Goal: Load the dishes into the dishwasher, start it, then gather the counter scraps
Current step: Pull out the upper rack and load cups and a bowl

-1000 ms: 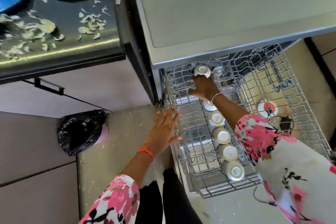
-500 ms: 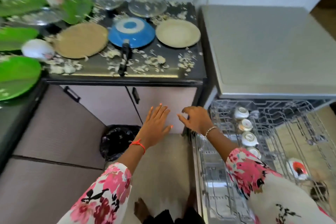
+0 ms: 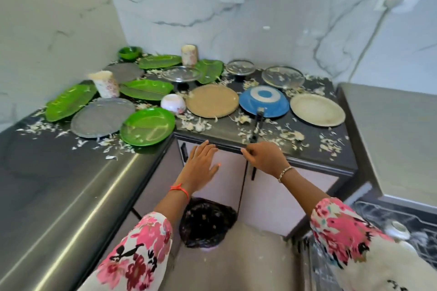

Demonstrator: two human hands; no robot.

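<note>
Everywhere, flaky white scraps fleck the glossy counter.

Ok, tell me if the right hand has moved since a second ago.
Yes. The right hand came away from the dishwasher rack, leftward to the counter edge, by the handle of the blue pan.

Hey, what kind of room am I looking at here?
Most likely a home kitchen: a dark countertop covered with plates and food scraps, a blue pan, and a dishwasher rack pulled out at lower right.
</note>
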